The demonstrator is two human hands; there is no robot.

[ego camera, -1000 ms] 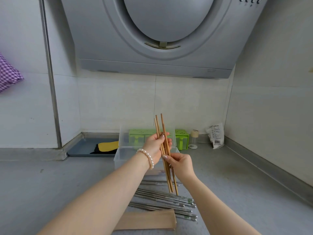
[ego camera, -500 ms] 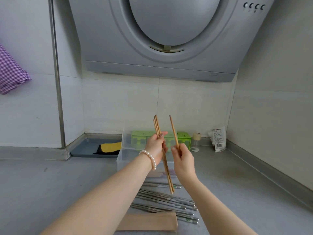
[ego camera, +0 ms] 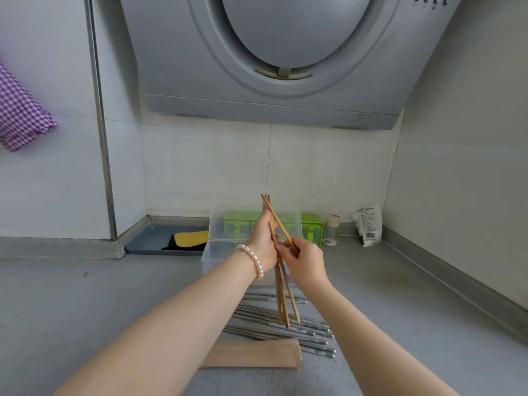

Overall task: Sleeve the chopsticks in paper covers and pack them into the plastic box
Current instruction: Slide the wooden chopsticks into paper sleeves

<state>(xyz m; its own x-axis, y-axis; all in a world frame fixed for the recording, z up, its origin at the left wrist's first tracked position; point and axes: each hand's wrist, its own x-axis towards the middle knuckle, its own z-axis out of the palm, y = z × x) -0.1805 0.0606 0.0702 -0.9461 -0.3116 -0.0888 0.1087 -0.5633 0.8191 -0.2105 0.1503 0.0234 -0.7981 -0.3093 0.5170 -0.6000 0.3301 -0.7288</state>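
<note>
Holding slim wooden chopsticks (ego camera: 281, 292) upright above the grey counter (ego camera: 85, 304), both hands curl around them.

Nearest, flat tan paper covers (ego camera: 254, 353) overlap shiny steel chopsticks (ego camera: 285, 328); left hand (ego camera: 261, 242) grips the bundle, right hand (ego camera: 305, 260) pinches one crossing stick; behind, the clear plastic box (ego camera: 217, 250) sits partly hidden.

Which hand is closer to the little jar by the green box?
Right. The right hand is up in front of the green box, just left of the jar. The left hand grips the chopsticks farther left, beyond the right hand.
</note>
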